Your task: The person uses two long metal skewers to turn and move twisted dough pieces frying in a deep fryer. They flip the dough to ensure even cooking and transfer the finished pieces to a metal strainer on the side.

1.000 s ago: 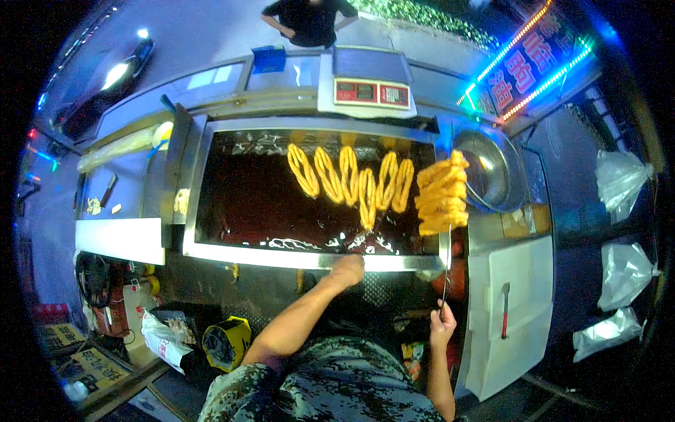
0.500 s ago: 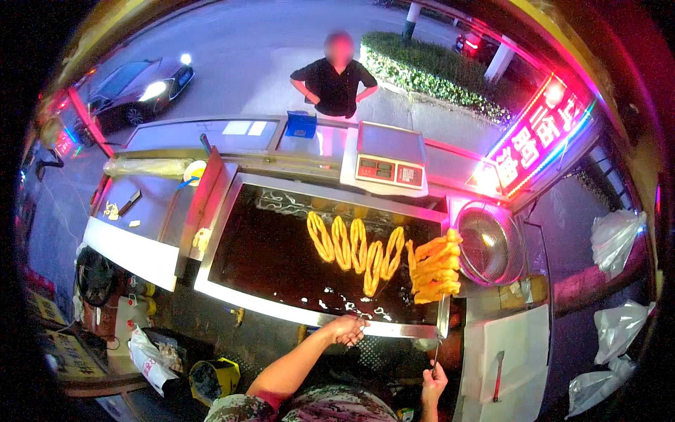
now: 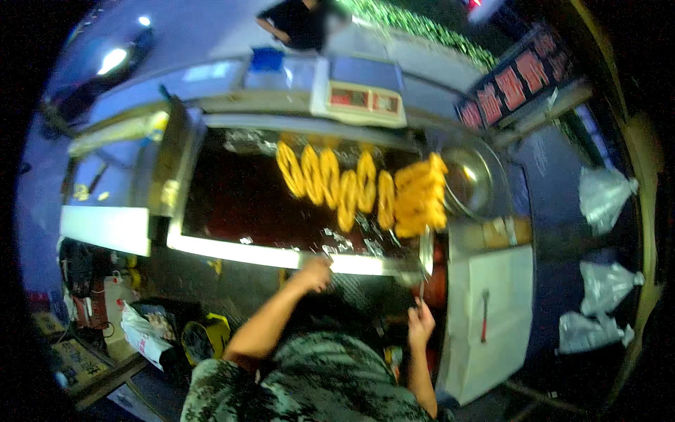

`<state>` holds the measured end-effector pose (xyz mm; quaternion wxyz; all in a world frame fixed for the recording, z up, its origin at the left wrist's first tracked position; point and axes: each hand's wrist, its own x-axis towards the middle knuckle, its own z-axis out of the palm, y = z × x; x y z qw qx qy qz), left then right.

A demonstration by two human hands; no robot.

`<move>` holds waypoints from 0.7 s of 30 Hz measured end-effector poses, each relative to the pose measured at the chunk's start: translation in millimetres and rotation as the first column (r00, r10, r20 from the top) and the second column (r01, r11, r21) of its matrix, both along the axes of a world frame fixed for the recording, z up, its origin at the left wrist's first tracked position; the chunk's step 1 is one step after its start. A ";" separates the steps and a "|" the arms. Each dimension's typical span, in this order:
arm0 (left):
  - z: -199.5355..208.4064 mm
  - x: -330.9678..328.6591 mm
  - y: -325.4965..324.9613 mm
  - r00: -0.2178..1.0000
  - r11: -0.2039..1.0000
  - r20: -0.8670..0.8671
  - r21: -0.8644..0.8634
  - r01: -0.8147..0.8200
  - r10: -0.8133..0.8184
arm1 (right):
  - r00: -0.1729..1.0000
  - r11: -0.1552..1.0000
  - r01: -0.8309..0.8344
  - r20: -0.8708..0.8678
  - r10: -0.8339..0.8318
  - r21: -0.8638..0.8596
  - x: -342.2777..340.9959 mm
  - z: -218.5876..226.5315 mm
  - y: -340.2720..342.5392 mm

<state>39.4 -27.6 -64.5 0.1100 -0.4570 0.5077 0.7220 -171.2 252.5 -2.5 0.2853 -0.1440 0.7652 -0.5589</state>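
A wide metal fryer (image 3: 239, 252) holds dark oil. Several golden fried dough loops (image 3: 329, 179) float in a row toward its right half. At its right end, more fried dough sticks (image 3: 420, 197) lie heaped together. Over the front rim, my left hand (image 3: 316, 273) is closed; what its fingers hold, if anything, is too blurred to name. Lower right, by the fryer's front right corner, my right hand (image 3: 420, 322) grips a thin metal rod (image 3: 422, 285) that points up toward the rim.
Right of the fryer sits a round metal strainer (image 3: 467, 181), with a white lidded box (image 3: 492, 320) bearing a red-handled tool (image 3: 484, 316) nearer me. A scale (image 3: 362, 91) stands behind. At left is a worktop (image 3: 105, 228). A person (image 3: 295, 24) stands beyond the counter.
My view has tipped down, so the fryer and counter sit higher in the picture and more of my camouflage clothing shows. Both hands stay near the front rim. The person outside now leans or turns aside.
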 end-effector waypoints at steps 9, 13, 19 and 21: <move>-2.6 2.5 -1.5 0.988 0.964 0.145 -0.250 0.086 -0.051 | 0.999 0.998 0.027 0.039 -0.025 -0.051 5.9 -8.9 5.5; 17.4 -13.7 -11.5 0.991 0.987 -0.058 0.116 -0.114 0.121 | 0.999 0.999 -0.012 -0.040 0.010 -0.052 2.2 -21.2 6.3; 29.6 37.2 -8.3 0.969 0.950 -0.104 0.243 -0.196 0.226 | 0.999 0.999 0.032 0.026 -0.031 -0.009 10.0 -7.0 -0.8; 44.0 50.4 -3.3 0.991 0.991 0.028 0.020 -0.130 0.129 | 0.999 1.000 0.024 0.028 -0.023 -0.018 9.8 -6.3 1.6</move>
